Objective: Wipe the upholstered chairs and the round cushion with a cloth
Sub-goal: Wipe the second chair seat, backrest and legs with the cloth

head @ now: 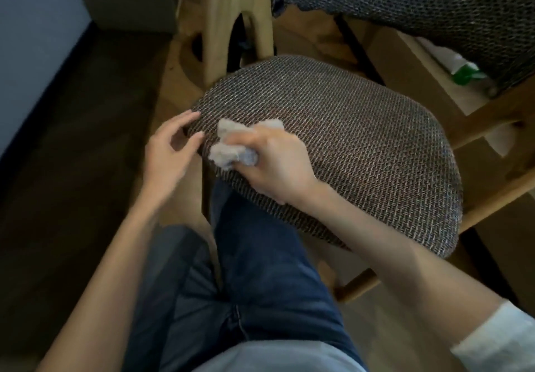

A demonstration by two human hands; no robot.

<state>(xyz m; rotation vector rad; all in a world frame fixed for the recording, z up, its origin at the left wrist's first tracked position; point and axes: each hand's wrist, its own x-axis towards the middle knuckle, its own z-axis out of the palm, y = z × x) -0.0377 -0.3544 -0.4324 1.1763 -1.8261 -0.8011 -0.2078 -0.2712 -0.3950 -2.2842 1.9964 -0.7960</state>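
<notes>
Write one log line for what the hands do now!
right hand: grips cloth on chair seat | left hand: open, fingertips at chair seat edge | stage: seat wipe

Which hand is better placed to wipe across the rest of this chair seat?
Right. The right hand grips the cloth on the seat, with most of the fabric on its side. The left hand holds nothing, touching the seat's edge.

Dark floor (72,168); pale wall (29,38) at left; cardboard boxes (405,61) at right; dim light.

The head view looks steeply down, close above the chair seat (347,140).
</notes>
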